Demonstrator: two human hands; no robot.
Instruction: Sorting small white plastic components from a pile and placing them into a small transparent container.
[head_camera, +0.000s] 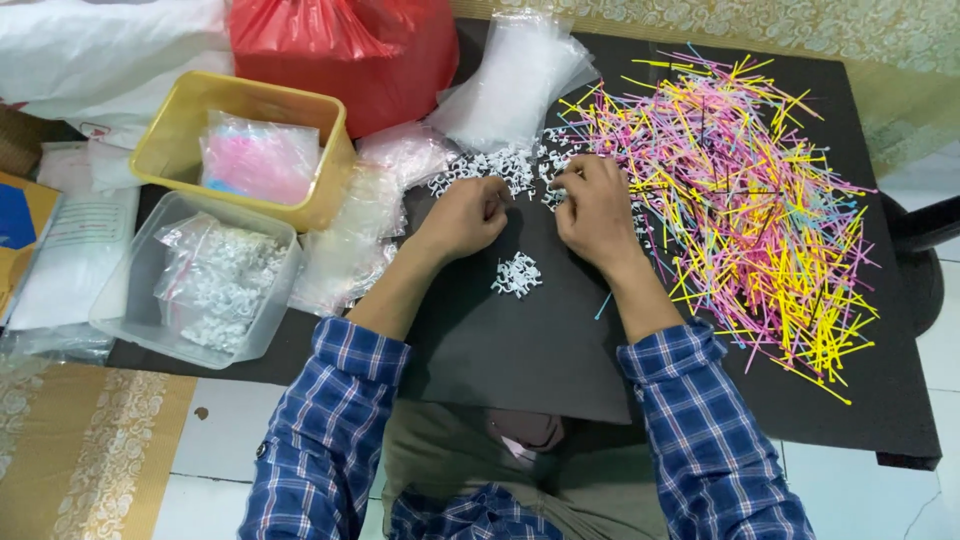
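1. White plastic clips (497, 168): small pronged pieces, too many and too small to count, in two groups on the black table (520, 350). A loose scatter lies at the fingertips of both hands; a compact small heap (517, 274) lies apart, nearer the person, between the wrists.
2. Left hand (462, 216): one, knuckles up, fingers curled together at the edge of the scatter; whether they pinch a clip cannot be told.
3. Right hand (594, 208): one, fingers bent together on clips at the scatter's right edge; the grip itself is hidden.
4. Coloured sticks (745, 195): one wide pile, uncounted, pink, yellow and some blue, just right of the right hand.
5. Clear bags (515, 75): one stack, beyond the scatter.
6. Yellow tub (180, 125): one, holding a bag of pink and blue pieces, far left.
7. Clear tub (130, 300): one, holding bagged white pieces, beside the yellow tub.
8. Red bag (345, 50): one, at the table's far edge.
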